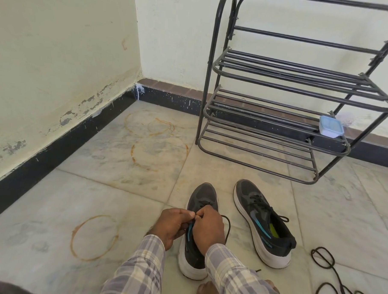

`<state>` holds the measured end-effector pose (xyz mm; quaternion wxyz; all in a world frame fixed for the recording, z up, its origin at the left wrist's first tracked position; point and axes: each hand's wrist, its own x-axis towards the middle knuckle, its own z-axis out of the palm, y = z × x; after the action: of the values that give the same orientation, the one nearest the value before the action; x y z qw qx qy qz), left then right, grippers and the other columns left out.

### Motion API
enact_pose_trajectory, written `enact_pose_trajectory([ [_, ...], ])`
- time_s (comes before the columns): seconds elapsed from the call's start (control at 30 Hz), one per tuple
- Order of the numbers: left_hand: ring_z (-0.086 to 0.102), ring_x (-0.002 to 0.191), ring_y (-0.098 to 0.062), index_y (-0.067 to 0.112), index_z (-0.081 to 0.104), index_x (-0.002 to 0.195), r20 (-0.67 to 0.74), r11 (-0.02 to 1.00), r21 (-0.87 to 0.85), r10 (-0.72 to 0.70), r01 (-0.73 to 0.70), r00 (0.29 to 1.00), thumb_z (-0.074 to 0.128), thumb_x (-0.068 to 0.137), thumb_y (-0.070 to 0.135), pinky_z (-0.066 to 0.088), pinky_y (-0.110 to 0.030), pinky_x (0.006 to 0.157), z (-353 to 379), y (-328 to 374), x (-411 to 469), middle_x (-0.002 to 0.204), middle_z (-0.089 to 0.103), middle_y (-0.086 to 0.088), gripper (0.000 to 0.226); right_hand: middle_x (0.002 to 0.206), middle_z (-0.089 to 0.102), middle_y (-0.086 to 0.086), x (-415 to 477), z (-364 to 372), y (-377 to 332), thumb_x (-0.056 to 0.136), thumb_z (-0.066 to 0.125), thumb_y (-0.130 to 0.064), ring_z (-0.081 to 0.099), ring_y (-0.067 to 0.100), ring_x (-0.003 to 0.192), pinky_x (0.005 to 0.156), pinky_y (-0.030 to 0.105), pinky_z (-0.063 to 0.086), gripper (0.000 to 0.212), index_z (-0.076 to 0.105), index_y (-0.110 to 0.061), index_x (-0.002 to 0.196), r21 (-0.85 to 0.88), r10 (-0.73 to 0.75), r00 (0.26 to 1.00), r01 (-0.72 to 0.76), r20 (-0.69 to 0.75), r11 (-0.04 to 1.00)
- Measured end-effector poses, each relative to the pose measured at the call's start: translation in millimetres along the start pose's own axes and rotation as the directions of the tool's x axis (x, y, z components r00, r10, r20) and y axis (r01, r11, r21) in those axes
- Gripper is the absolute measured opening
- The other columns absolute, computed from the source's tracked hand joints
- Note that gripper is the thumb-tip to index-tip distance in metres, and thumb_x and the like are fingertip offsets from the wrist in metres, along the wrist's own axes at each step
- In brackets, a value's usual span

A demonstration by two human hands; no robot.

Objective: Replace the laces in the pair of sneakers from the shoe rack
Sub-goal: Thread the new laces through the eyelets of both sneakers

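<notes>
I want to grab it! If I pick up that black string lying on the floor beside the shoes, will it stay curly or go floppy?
Probably floppy: the loose lace lies in limp loops on the tiled floor, so it would likely dangle straight. It looks thin, so it is likely very light. It shouldn't roll, though the loops might tangle.

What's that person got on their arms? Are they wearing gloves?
No gloves. The left hand and the right hand are bare, with no ring or watch showing. Both arms wear long sleeves of a checked cloth shirt, pale grey-purple with cream and white bands. The left sleeve and the right sleeve each end in a cuff at the wrist.
</notes>
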<state>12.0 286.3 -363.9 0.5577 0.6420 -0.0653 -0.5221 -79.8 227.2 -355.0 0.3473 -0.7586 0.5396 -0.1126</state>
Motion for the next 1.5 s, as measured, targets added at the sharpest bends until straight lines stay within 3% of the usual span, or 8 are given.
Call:
enact_pose_trajectory([
  [0.1,0.052,0.059,-0.010,0.013,0.073,0.078,0.001,1.000,-0.020,-0.002,0.002,1.000,0.068,0.089,0.009,0.046,-0.018,0.053,0,-1,0,0.069,0.062,-0.003,0.012,0.091,0.060,-0.001,0,1,2,0.098,0.049,-0.021,0.058,0.016,0.084,0.081,0.034,0.052,0.010,0.057,-0.022,0.091,0.011,0.001,1.000,-0.001,-0.012,1.000],
  [0.53,0.057,0.068,-0.013,0.013,0.074,0.085,0.004,0.996,-0.072,-0.052,0.052,0.999,0.061,0.093,0.008,0.045,-0.026,0.067,-2,-2,1,0.070,0.067,-0.001,0.016,0.089,0.061,-0.001,1,-1,2,0.096,0.052,-0.020,0.059,0.017,0.084,0.081,0.035,0.052,0.012,0.056,-0.022,0.085,-0.018,0.002,1.000,-0.002,0.008,1.000],
  [0.83,0.062,0.075,-0.017,0.009,0.073,0.090,0.021,0.997,-0.071,-0.014,0.015,1.000,0.063,0.092,0.003,0.046,-0.027,0.068,-1,-5,-2,0.075,0.072,-0.004,0.012,0.088,0.062,-0.001,1,-2,3,0.095,0.052,-0.018,0.060,0.017,0.083,0.082,0.036,0.054,0.014,0.059,-0.022,0.085,0.007,0.038,0.999,-0.039,0.021,0.999],
  [1.13,0.063,0.077,-0.017,0.009,0.074,0.087,0.012,1.000,0.003,0.008,-0.008,1.000,0.065,0.091,0.003,0.045,-0.028,0.069,-2,-4,-1,0.074,0.072,-0.003,0.012,0.087,0.066,-0.002,3,-11,9,0.094,0.058,-0.015,0.062,0.014,0.083,0.079,0.027,0.052,0.016,0.064,-0.023,0.082,0.034,0.001,0.997,-0.004,0.082,0.999],
  [1.37,0.059,0.067,-0.014,0.007,0.072,0.086,0.008,1.000,-0.013,0.000,0.000,1.000,0.064,0.091,0.000,0.047,-0.026,0.065,-2,-6,0,0.068,0.069,-0.003,0.012,0.071,0.068,-0.002,6,-15,13,0.090,0.064,-0.011,0.068,0.017,0.071,0.079,0.039,0.060,0.022,0.067,-0.024,0.073,0.100,-0.017,0.985,0.000,0.171,0.995],
  [1.5,0.058,0.064,-0.013,0.007,0.073,0.091,0.016,0.995,0.093,-0.020,0.018,1.000,0.064,0.090,0.003,0.047,-0.027,0.065,-5,0,2,0.067,0.068,-0.003,0.010,0.069,0.065,0.001,8,-19,16,0.094,0.059,-0.005,0.060,0.010,0.059,0.071,0.029,0.059,0.017,0.072,-0.014,0.086,0.193,-0.001,0.975,-0.042,0.221,0.980],
])
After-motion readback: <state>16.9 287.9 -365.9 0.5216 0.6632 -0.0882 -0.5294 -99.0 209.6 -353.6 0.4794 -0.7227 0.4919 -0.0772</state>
